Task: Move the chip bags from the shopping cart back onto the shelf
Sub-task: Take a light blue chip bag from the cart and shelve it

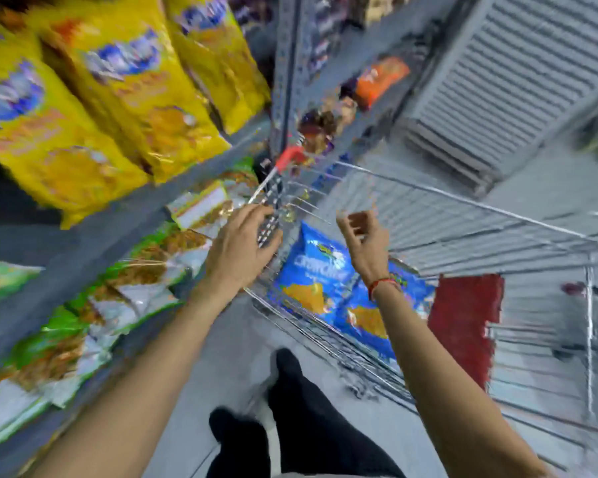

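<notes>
Two blue chip bags lie in the wire shopping cart (463, 215): one (311, 270) nearer the cart's left side, the other (377, 315) partly under my right wrist. My left hand (242, 243) hovers over the cart's left rim with fingers spread and nothing in it. Above the blue bags my right hand (363, 239) hangs with loosely curled fingers, also holding nothing. The shelf (94, 232) on the left carries big yellow bags (94, 98) above and green-and-silver bags (118, 291) below. The frame is motion-blurred.
A dark red flap (466, 322) sits in the cart near its handle end. A red corner cap (290, 157) marks the cart's far end. Orange and dark packets (377, 81) fill a further shelf. My dark-trousered legs (301, 408) stand between shelf and cart on grey floor.
</notes>
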